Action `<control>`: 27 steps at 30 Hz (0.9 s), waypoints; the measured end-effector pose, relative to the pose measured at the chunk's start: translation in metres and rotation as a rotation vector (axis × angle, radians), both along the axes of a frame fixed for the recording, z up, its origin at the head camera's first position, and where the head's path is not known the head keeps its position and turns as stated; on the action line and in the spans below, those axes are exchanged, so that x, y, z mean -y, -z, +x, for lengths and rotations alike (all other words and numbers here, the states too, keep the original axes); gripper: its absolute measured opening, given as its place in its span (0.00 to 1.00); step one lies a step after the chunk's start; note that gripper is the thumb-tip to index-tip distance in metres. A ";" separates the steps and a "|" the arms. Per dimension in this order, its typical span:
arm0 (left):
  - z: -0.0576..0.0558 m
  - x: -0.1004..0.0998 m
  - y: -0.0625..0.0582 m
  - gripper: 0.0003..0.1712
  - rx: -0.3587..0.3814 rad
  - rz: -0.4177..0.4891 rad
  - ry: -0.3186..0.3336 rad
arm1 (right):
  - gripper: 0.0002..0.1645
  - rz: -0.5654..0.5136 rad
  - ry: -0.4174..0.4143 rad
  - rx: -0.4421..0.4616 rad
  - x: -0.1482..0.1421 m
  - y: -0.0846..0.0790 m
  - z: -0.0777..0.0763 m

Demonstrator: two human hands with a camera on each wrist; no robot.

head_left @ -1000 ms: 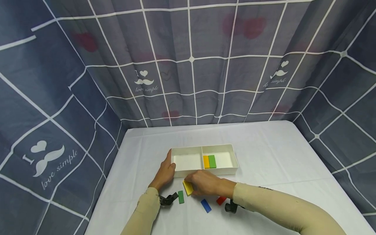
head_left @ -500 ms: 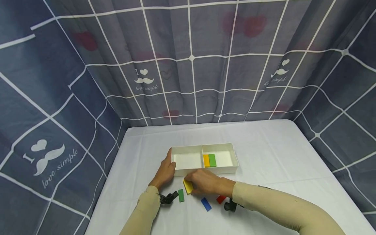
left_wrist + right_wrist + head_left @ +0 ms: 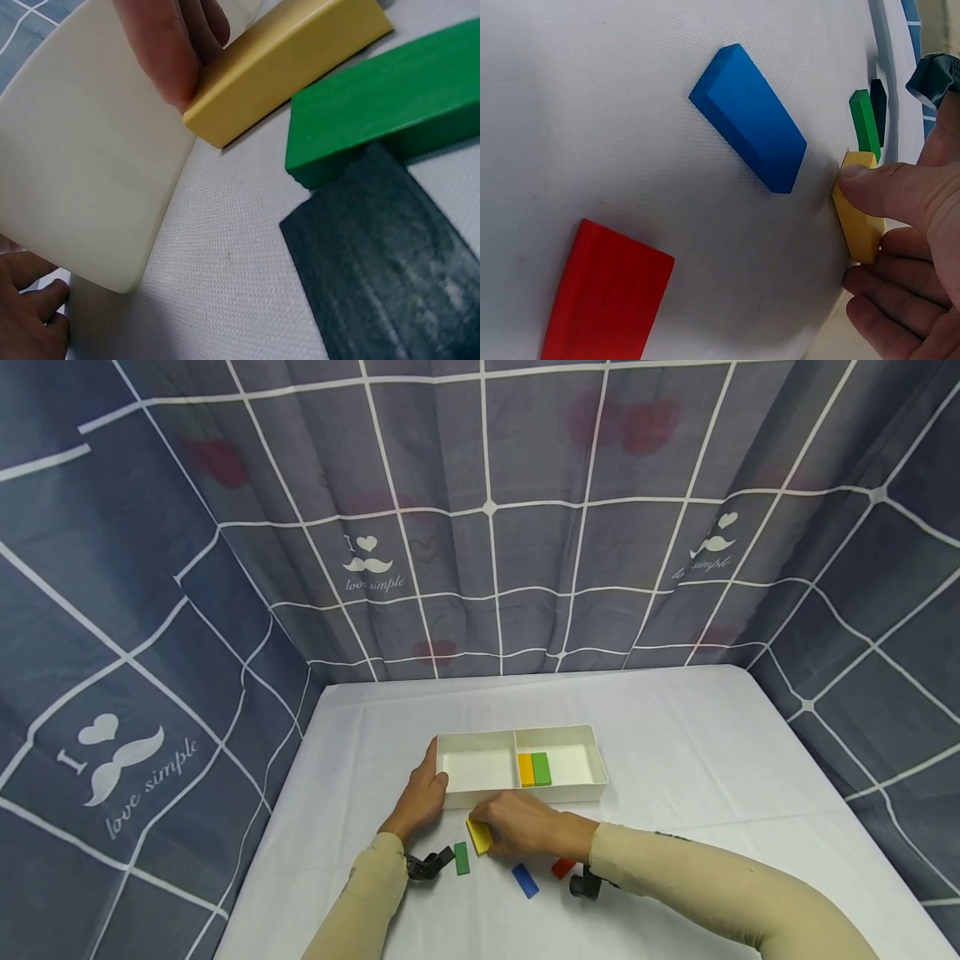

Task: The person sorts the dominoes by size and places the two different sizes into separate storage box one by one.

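Note:
In the head view my left hand (image 3: 418,797) holds the left end of a white two-compartment box (image 3: 480,798), thumb at the front corner. The left wrist view shows some of its fingers (image 3: 34,300) at the box edge. My right hand (image 3: 517,822) pinches a yellow block (image 3: 861,217) between thumb and fingers, close to the box's front wall. Left of this block lies a green block (image 3: 462,858). In the box's right compartment, an orange-yellow block (image 3: 527,770) and a light green block (image 3: 541,769) stand side by side against the divider.
A blue block (image 3: 750,120) and a red block (image 3: 607,292) lie on the white tablecloth (image 3: 675,735) near the right forearm. Dark wrist mounts, one a black left-wrist mount (image 3: 430,866), hang low beside the blocks. Grid-patterned curtains (image 3: 525,552) enclose the table.

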State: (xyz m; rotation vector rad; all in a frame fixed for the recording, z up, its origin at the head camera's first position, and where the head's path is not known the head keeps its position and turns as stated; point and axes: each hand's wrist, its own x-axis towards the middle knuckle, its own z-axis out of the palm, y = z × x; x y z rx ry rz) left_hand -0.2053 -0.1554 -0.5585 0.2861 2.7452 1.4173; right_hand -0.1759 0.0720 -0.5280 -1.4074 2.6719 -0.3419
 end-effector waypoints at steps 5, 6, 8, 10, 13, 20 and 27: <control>-0.003 0.000 -0.002 0.43 -0.003 -0.004 0.004 | 0.25 -0.009 0.002 0.001 -0.001 0.000 -0.002; -0.003 0.000 -0.002 0.43 -0.006 -0.004 0.006 | 0.25 -0.011 0.003 0.001 -0.001 0.001 -0.002; -0.004 0.000 -0.003 0.44 -0.003 -0.001 0.008 | 0.24 -0.018 0.002 0.007 -0.002 0.000 -0.003; -0.003 0.000 -0.002 0.44 -0.003 0.001 0.007 | 0.24 -0.024 0.001 0.016 -0.003 0.000 -0.003; -0.002 0.000 0.001 0.44 0.002 0.004 0.005 | 0.23 -0.031 -0.002 0.028 -0.004 -0.001 -0.002; 0.001 -0.001 0.001 0.45 -0.002 0.020 0.010 | 0.22 -0.034 -0.002 0.038 -0.008 -0.002 -0.001; 0.000 0.001 0.001 0.44 -0.012 0.004 0.003 | 0.21 -0.047 -0.012 0.040 -0.013 -0.007 0.001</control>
